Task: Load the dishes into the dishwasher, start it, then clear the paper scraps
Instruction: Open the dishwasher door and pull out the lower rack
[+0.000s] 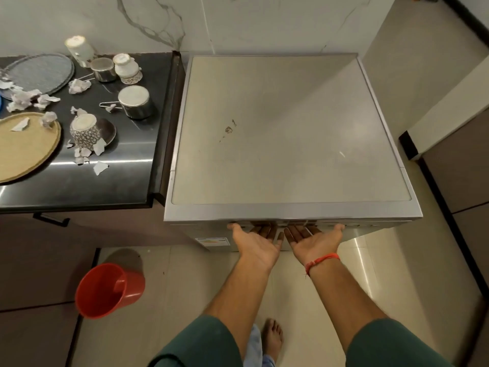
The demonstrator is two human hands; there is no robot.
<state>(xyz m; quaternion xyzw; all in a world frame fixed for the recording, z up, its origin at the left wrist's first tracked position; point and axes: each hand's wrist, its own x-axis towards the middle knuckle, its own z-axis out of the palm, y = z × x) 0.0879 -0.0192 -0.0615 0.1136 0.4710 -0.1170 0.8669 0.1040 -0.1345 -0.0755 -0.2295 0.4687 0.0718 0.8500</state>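
The silver dishwasher (288, 128) stands shut in front of me, seen from above. Both palms face up, with the fingers of my left hand (258, 241) and my right hand (313, 241) hooked under the door's top edge (291, 221). On the dark counter (105, 181) to the left lie the dishes: a tan round plate (23, 149), a grey plate (39, 72), a patterned bowl (84, 131) upside down on a small dark plate, two steel cups with handles (135, 102) (103, 68), and two white cups (79, 49) (127, 67). Crumpled paper scraps (26, 99) lie scattered among them.
A red bucket (108, 290) lies tilted on the tiled floor at the lower left. My bare foot (272, 337) is below the hands. A dark cabinet (460, 168) stands to the right of the dishwasher, and marble wall (211, 22) is behind it.
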